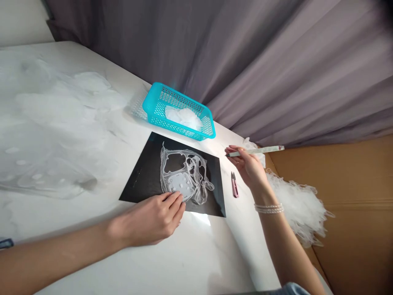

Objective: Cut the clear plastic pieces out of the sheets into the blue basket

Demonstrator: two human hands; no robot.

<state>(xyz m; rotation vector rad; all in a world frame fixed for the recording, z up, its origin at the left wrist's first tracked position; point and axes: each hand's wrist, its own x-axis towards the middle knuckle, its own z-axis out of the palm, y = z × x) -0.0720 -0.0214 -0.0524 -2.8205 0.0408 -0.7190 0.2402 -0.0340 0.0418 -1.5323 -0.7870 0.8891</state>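
A black sheet [139, 180] lies on the white table, with a piece of sheer white fabric [166, 162] on it that has cut-out openings and loose curling strips. On the fabric rests a flat light-grey template [181, 183] with small raised bumps. My left hand [156, 217] is closed at the near edge of this template, its fingertips pressing on it. Raised over the table to the right of the sheet, my right hand [250, 166] grips a slim pale pen [260, 151], its dark tip pointing left. Pink-handled thread snips [235, 186] lie below that hand.
Behind the sheet stands a turquoise basket [150, 102] holding white fabric pieces [186, 117]. Sheer white fabric [61, 123] spreads over the table's left side. More frilly white scraps [301, 207] are heaped on the brown seat [359, 196]. A grey curtain [245, 61] hangs behind.
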